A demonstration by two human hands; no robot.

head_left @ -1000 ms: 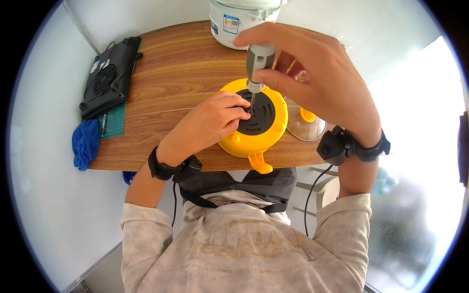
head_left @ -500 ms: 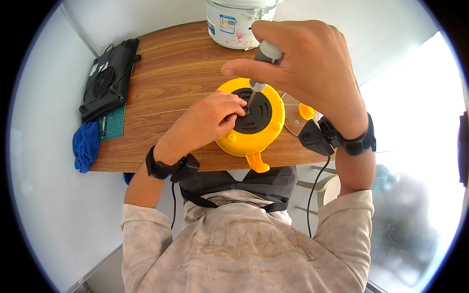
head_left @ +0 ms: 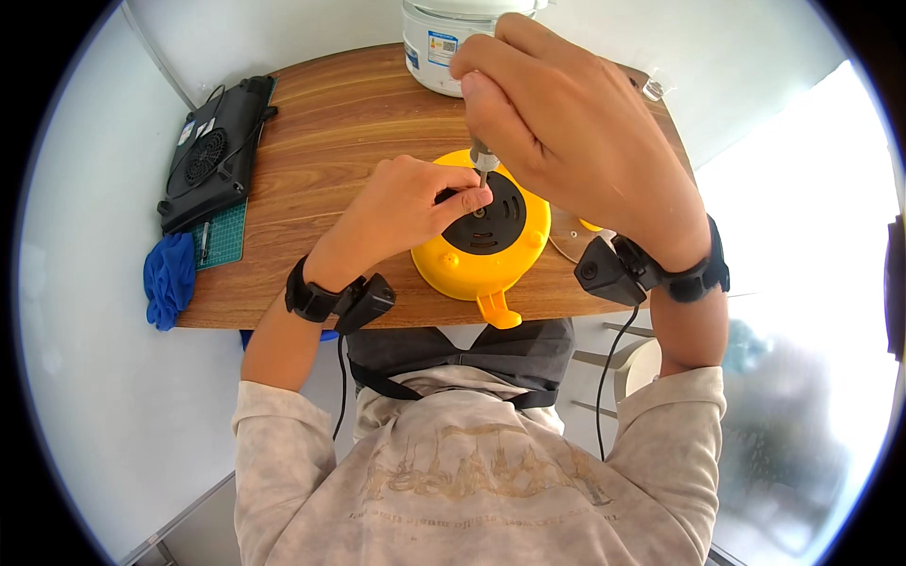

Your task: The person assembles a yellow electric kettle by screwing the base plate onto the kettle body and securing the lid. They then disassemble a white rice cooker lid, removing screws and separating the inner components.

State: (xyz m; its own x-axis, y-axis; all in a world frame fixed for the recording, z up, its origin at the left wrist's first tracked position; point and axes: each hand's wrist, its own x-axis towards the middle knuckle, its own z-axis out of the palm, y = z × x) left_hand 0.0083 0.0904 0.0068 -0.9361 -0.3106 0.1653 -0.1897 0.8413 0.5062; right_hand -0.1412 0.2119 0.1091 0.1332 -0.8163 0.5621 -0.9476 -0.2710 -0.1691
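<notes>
A round yellow appliance base [head_left: 444, 280] lies with its black vented disc [head_left: 486, 243] facing up and its yellow handle [head_left: 499, 310] toward me. My right hand [head_left: 580, 137] is wrapped round the grip of a screwdriver [head_left: 485, 160], hiding most of it. The shaft points down, a little above the disc. My left hand [head_left: 401, 208] comes in from the left, thumb and forefinger pinched at the screwdriver's tip. Whether a small part sits between those fingertips is hidden. In the middle of the disc a recessed hole [head_left: 479, 212] shows.
On the wooden table [head_left: 321, 123], a black cooling pad with a fan [head_left: 212, 156] rests at the left over a green cutting mat [head_left: 226, 236]. Beside them lies a blue cloth [head_left: 170, 278]. A white rice cooker [head_left: 432, 71] stands behind; a clear round lid [head_left: 566, 241] is partly hidden at right.
My right hand has lifted the screwdriver from the disc's centre. The left thumb and forefinger have moved from beside the hole up to the tip. The yellow base stays nearly in place.
</notes>
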